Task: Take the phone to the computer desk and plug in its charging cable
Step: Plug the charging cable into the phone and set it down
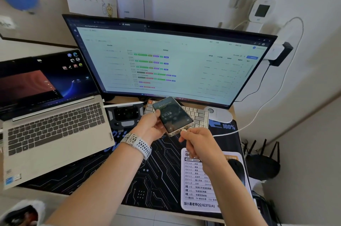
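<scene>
the phone (172,116), held above the table (129,211) in front of the monitor (166,59), shows a lit lock screen reading "meow" and "17:28" with a fingerprint mark below. the left hand (149,128), its grip closed around the phone's left edge with the thumb on the screen's rim, wears a pale perforated watch strap (138,144). the right hand (197,142) pinches the plug of the white charging cable (258,111) at the phone's bottom edge; whether the plug is fully seated cannot be told. the cable loops right and up to a wall adapter (275,52). to the left stands an open silver laptop (53,126) marked "lenovo". beneath the hands lies a black circuit-pattern desk mat (156,176) printed "100%", and on it a white shortcut card (197,185) listing "ctrl + a", "ctrl + c", "ctrl + p" and "qq 82375141". a small keyboard (197,115) sits just behind the phone, partly hidden by it; a black mouse (238,170) lies beside the right forearm.
</scene>
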Available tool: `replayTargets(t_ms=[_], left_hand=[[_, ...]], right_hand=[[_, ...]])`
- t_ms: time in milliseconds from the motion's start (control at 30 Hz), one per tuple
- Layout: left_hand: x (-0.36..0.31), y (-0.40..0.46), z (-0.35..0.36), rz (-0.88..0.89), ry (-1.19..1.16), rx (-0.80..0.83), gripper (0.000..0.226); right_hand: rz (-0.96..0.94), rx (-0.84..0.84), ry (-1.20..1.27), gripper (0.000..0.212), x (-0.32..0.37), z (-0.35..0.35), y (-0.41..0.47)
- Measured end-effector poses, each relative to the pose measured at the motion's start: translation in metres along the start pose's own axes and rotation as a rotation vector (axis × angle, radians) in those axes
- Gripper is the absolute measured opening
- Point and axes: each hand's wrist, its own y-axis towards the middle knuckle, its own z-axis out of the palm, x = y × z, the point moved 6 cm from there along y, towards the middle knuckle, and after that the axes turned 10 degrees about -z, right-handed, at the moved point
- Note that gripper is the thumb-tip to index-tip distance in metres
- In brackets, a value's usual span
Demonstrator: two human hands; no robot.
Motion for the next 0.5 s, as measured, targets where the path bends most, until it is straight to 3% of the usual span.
replayTargets(t_ms=[500], left_hand=[[-0.007, -0.007, 0.012, 0.154, 0.14, 0.017, 0.015]], right_hand=[[0.036, -0.012, 0.15, 0.033, -0.021, 0.0, 0.005]])
